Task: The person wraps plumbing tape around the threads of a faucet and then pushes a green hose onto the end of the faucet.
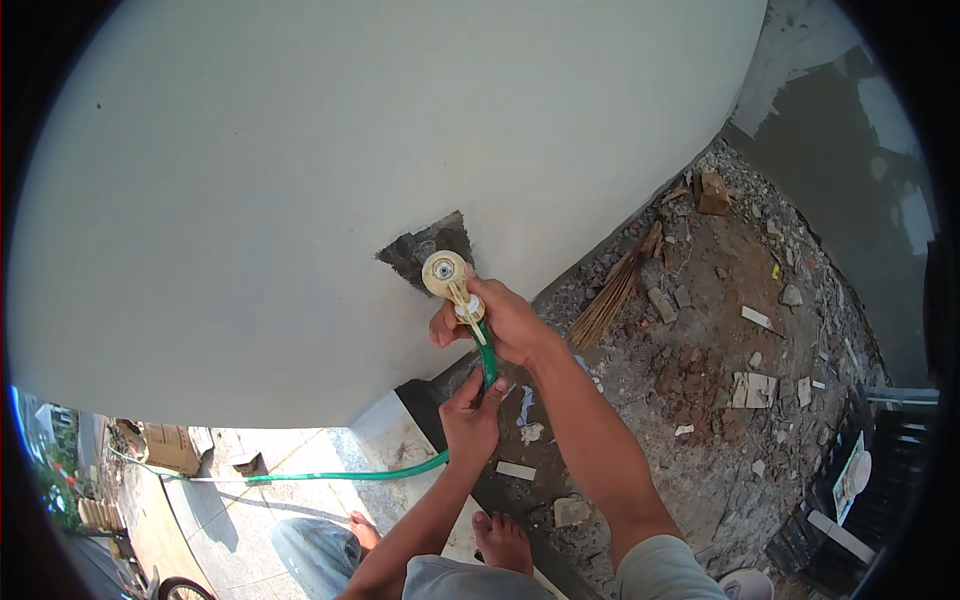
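Observation:
A cream plastic hose nozzle (446, 268) with a round head is held up before the pale wall. My right hand (510, 318) is wrapped round its neck, with fingertips showing on the left side. Below it, my left hand (470, 422) grips the green hose (487, 358) that joins the nozzle. From there the hose (350, 475) runs off to the left over the tiles. Just behind the nozzle head, a dark rough hollow (410, 255) is cut into the smooth wall (250, 220). No water shows at the nozzle.
A twig broom (625, 285) lies along the wall's foot on dirt and rubble (690, 380). Bare feet (503, 540) stand near the step edge. Broken tile pieces (754, 390) are scattered at right. A cardboard box (170, 447) sits at far left, and a dark metal grate (900, 470) at far right.

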A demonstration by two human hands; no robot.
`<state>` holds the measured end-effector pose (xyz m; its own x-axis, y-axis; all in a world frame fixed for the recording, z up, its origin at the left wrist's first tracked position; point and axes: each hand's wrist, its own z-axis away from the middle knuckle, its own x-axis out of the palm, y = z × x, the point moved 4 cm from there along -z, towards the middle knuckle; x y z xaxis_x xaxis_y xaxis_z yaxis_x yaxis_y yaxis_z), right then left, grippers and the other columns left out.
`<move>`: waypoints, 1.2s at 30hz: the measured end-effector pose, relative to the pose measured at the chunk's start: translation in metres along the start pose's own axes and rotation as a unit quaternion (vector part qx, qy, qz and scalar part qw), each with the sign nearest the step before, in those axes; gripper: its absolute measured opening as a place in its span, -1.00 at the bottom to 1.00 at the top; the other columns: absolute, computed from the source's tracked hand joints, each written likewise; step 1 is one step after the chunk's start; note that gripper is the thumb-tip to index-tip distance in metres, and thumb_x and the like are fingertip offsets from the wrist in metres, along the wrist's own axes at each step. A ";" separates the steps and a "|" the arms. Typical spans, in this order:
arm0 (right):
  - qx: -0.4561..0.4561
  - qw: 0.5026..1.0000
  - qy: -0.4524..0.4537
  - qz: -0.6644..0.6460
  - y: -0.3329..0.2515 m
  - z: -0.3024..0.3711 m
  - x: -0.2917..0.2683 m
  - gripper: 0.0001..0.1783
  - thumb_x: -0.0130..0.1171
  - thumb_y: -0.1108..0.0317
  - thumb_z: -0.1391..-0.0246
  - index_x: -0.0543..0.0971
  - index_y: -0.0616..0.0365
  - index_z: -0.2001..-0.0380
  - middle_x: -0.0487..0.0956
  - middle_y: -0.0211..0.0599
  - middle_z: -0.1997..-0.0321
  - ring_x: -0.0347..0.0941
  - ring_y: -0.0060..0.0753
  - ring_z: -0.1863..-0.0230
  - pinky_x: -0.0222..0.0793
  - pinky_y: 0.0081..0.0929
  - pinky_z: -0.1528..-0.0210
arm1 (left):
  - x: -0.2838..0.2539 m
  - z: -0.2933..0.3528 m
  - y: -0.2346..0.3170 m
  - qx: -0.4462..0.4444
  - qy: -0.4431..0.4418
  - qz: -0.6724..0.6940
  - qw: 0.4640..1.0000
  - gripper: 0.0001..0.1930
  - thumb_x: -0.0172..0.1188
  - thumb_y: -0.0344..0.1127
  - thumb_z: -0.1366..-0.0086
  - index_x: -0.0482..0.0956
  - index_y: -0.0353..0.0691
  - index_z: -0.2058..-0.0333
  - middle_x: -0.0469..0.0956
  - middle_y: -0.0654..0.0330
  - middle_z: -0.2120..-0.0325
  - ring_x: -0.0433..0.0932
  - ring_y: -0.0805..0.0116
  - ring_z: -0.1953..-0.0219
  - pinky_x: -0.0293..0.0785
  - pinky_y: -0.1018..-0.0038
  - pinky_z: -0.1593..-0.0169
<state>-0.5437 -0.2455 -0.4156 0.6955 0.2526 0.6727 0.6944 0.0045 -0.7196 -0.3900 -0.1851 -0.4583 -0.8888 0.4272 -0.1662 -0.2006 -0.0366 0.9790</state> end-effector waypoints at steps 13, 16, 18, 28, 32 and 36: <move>-0.015 0.787 0.354 0.505 -0.040 0.001 0.057 -0.65 0.42 0.22 -0.12 0.50 0.24 0.47 0.57 -0.22 0.64 0.62 -0.08 0.56 0.53 -0.15 0.43 | -0.019 -0.004 0.017 0.066 0.022 -0.090 0.993 -0.80 0.32 -0.39 -0.32 0.66 -0.35 0.12 0.66 0.13 0.49 0.51 0.58 0.40 0.46 0.48 0.29; 0.105 0.963 0.059 0.240 -0.042 -0.003 0.017 -0.64 0.44 0.19 -0.14 0.53 0.22 0.47 0.58 -0.28 0.62 0.64 -0.25 0.52 0.54 -0.26 0.40 | -0.007 0.005 0.021 0.053 -0.003 -0.074 0.996 -0.75 0.35 -0.34 -0.34 0.68 -0.30 0.06 0.65 0.13 0.49 0.48 0.58 0.42 0.45 0.48 0.29; 0.119 0.981 -0.135 0.065 -0.042 0.000 0.014 -0.66 0.47 0.17 -0.14 0.59 0.21 0.42 0.56 -0.34 0.63 0.65 -0.33 0.50 0.56 -0.29 0.37 | 0.000 0.003 0.019 0.062 0.000 -0.040 0.997 -0.74 0.36 -0.33 -0.32 0.68 -0.26 0.05 0.63 0.05 0.50 0.51 0.49 0.47 0.45 0.44 0.31; -0.084 0.731 0.467 0.491 -0.021 0.028 0.070 -0.42 0.58 0.00 0.01 0.58 0.29 0.23 0.66 -0.34 0.52 0.63 -0.43 0.47 0.53 -0.37 0.34 | -0.004 0.007 0.021 0.077 0.021 -0.069 0.994 -0.71 0.36 -0.35 -0.31 0.68 -0.25 0.01 0.64 0.00 0.47 0.56 0.38 0.49 0.48 0.41 0.30; 0.072 0.782 0.289 0.548 -0.055 0.001 0.054 -0.55 0.52 0.06 -0.05 0.60 0.26 0.44 0.67 -0.25 0.55 0.68 -0.29 0.45 0.56 -0.34 0.32 | -0.022 0.000 0.021 0.072 0.021 -0.118 0.990 -0.70 0.36 -0.37 -0.30 0.68 -0.24 0.00 0.61 -0.01 0.51 0.53 0.35 0.52 0.47 0.42 0.32; 0.115 0.982 -0.124 0.080 -0.044 0.002 0.019 -0.69 0.53 0.23 -0.08 0.62 0.22 0.37 0.72 -0.17 0.46 0.70 -0.28 0.42 0.60 -0.35 0.28 | 0.001 0.004 0.024 0.052 -0.003 -0.091 0.995 -0.71 0.36 -0.35 -0.32 0.68 -0.26 0.01 0.59 0.00 0.53 0.48 0.37 0.54 0.45 0.41 0.33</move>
<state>-0.5616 -0.2394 -0.3716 0.7052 0.4965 0.5061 0.5010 0.1562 -0.8513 -0.3941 -0.1817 -0.4341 -0.8397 0.4230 -0.3406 -0.3130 0.1356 0.9400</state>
